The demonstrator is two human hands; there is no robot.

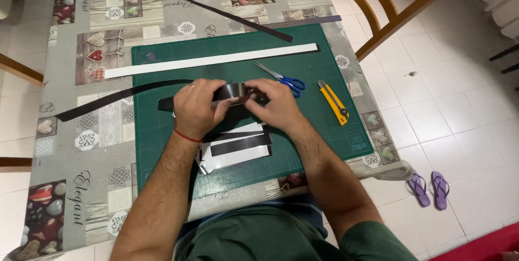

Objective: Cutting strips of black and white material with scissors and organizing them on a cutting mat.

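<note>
At the far left a long black strip (116, 98) runs off the green cutting mat (162, 158) onto the patterned tablecloth (65, 147), its outer end near the table edge. Above it a long white strip (211, 60) lies flat across the mat's upper part. The left hand (195, 108) is closed in a pinch on a short black piece (236, 92), thumb and fingers pressing its left end; the piece is held just above the mat's middle and looks curled rather than flat. The right hand (274, 105) pinches the other end, fingers bent over it. Under the wrists lies a loose pile of black and white offcuts (238, 150). Right of the hands, blue-handled scissors (284, 79) lie near the right hand's knuckles, and a yellow utility knife (333, 102) rests further right, near the mat's edge; whether its blade is out I cannot tell. As I judge it, the curled piece could crease if pinched too hard, a forearm could drag the offcuts out of order, and a careless sweep to the right could catch the scissors or the knife.
</note>
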